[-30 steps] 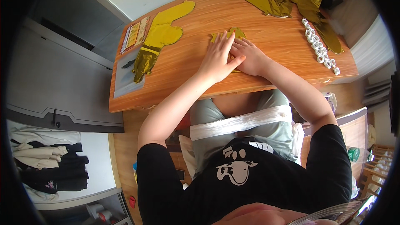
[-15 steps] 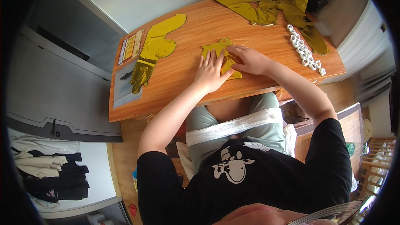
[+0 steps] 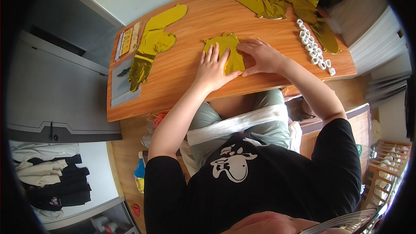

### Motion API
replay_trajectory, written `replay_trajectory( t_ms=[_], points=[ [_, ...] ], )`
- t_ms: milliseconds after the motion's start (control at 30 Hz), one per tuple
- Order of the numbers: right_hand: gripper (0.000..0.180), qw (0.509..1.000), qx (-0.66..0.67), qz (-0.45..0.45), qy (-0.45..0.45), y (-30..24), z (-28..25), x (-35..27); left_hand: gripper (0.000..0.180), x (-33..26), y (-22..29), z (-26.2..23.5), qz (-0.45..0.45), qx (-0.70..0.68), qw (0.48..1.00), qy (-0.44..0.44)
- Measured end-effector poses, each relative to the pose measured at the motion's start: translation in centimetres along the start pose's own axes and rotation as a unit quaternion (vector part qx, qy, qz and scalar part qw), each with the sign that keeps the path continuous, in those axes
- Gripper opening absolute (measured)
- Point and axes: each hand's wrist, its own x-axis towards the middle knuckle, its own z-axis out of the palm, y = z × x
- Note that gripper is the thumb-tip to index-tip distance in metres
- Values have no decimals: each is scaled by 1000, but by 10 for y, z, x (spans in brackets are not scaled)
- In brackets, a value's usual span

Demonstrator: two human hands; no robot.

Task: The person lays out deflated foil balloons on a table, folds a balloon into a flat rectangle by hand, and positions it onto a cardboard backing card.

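A small flat piece of gold foil (image 3: 235,62), which looks like a folded foil balloon, lies on the wooden table in front of me. My left hand (image 3: 211,70) rests on its left part with the fingers stretched out and pointing away. At its right edge is my right hand (image 3: 265,58), fingers extended and thumb apart. Both thumb tips come close together at the foil's near edge. Neither hand closes around the foil. Part of its left side is hidden under my left fingers.
A long flat gold foil balloon (image 3: 154,39) lies on the left, partly over printed sheets (image 3: 128,39). More gold foil (image 3: 271,0) covers the far right corner. Small white rolls (image 3: 313,47) form rows near the right edge. A white strip (image 3: 238,123) crosses my lap.
My right hand has slid off the foil's surface to its right edge. The foil now looks smoother and more exposed, while my left hand stays on its left part.
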Motion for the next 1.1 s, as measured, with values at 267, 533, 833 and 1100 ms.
replay_trajectory(
  t_ms=[267, 533, 833, 1100],
  points=[
    [98, 999, 10, 50, -19, -9, -4, -1, 102, 1, 3, -1, -1, 14, 1000, -3],
    [86, 992, 76, 103, 0, 0, 3, 2, 102, 3, 4, 0, 5, 16, 1000, 6],
    [86, 997, 33, 70, -6, -1, -2, 1, 105, 1, 2, 0, -3, 16, 1000, -3],
    [93, 998, 21, 60, -1, -4, -5, 3, 110, 2, 1, -1, -1, 12, 1000, -5]
  ],
)
